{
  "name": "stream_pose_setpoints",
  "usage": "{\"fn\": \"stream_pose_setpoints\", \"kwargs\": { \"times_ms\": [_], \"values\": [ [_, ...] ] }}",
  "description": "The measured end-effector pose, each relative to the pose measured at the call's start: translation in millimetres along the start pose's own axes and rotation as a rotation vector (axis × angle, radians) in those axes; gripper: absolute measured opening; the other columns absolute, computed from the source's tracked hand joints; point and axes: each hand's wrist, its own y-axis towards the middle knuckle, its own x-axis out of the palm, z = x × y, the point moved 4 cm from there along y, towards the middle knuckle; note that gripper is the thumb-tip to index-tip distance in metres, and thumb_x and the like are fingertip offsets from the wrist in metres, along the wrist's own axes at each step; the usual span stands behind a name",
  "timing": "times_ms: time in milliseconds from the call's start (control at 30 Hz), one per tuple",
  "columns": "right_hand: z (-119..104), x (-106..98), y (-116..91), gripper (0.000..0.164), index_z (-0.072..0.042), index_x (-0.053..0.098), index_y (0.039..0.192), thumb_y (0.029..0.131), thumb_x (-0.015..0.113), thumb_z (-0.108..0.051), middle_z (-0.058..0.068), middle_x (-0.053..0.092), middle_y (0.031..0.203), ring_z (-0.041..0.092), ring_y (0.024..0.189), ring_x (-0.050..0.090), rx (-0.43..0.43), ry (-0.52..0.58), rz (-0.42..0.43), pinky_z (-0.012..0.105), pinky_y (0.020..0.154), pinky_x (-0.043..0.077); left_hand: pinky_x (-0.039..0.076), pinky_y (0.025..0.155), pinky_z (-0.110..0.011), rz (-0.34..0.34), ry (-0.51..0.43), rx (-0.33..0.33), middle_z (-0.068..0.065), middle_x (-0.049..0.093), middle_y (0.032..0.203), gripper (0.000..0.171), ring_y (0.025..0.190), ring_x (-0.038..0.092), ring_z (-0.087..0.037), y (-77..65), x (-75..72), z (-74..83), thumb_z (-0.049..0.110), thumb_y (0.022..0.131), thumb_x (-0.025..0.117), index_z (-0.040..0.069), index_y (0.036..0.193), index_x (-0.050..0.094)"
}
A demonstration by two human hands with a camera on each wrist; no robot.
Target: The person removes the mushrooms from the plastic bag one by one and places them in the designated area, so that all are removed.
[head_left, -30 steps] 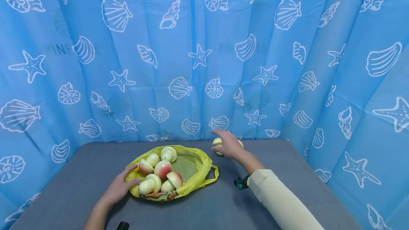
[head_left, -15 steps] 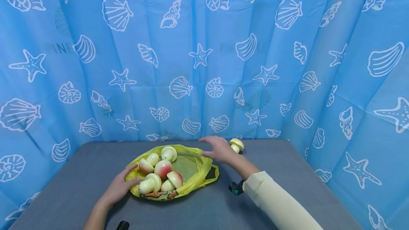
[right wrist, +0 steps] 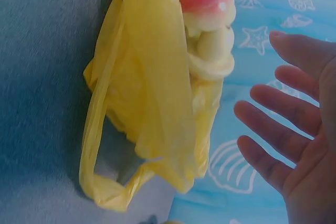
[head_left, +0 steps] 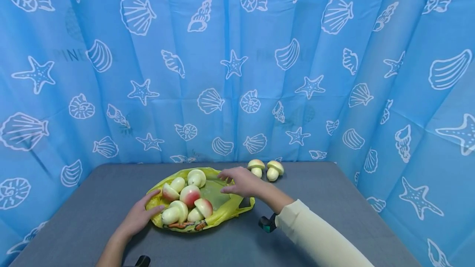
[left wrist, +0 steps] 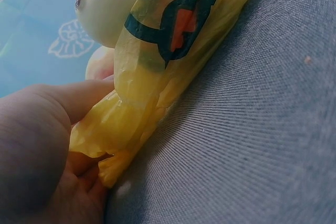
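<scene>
A yellow plastic bag (head_left: 231, 209) lies spread on the table with its mouth open upward. Several toy mushrooms (head_left: 190, 196), pale with some reddish caps, are gathered in its left part. My left hand (head_left: 139, 213) holds the bag's left edge; in the left wrist view the thumb lies over the yellow plastic (left wrist: 131, 93) and the fingers are tucked below it. Over the bag's right side hovers my right hand (head_left: 243, 181), its fingers spread and nothing in them, as the right wrist view also shows. Behind it stand two mushrooms, one (head_left: 256, 168) left of the other (head_left: 275, 171).
The grey cloth-covered table (head_left: 297, 217) ends at a blue shell-print curtain (head_left: 230, 73) at the back. One bag handle (head_left: 249, 206) loops out to the right on the tabletop, below the right forearm. A cream sleeve (head_left: 315, 234) covers that arm.
My right hand has moved left from the two mushrooms at the back to above the bag, uncovering both. The left hand and the mushrooms in the bag have stayed put.
</scene>
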Motion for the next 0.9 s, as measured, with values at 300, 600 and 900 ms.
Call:
{"fn": "stream_pose_setpoints", "kwargs": {
  "times_ms": [300, 600, 900],
  "values": [
    [-14, 13, 9, 0.040, -0.018, 0.062, 0.129, 0.091, 0.071, -0.026, -0.006, 0.064, 0.121, 0.016, 0.106, 0.062, 0.000, 0.059, -0.129, 0.025, 0.084, 0.051, 0.027, 0.103, -0.067, -0.002, 0.004, -0.020, -0.034, 0.031, 0.148, 0.072, 0.134, 0.027, -0.054, 1.1, 0.6, -1.9, 0.042, 0.095, 0.061, 0.000, 0.147, 0.037],
    [-22, 32, 18, 0.038, -0.016, 0.063, 0.127, 0.091, 0.071, -0.026, -0.001, 0.064, 0.121, 0.016, 0.105, 0.062, -0.042, 0.058, -0.200, 0.022, 0.081, 0.050, 0.026, 0.103, -0.067, -0.001, -0.005, -0.020, -0.034, 0.031, 0.148, 0.071, 0.134, 0.027, -0.053, 0.5, 0.3, -2.5, 0.042, 0.095, 0.061, 0.000, 0.147, 0.037],
    [-30, 43, 23, 0.044, -0.014, 0.062, 0.129, 0.088, 0.074, -0.029, -0.010, 0.063, 0.115, 0.009, 0.101, 0.060, -0.050, 0.091, -0.251, 0.022, 0.082, 0.049, 0.026, 0.103, -0.067, -0.002, -0.011, -0.017, -0.033, 0.031, 0.148, 0.071, 0.135, 0.026, -0.053, 0.1, -0.6, -1.8, 0.042, 0.095, 0.061, 0.000, 0.147, 0.037]
  ]
}}
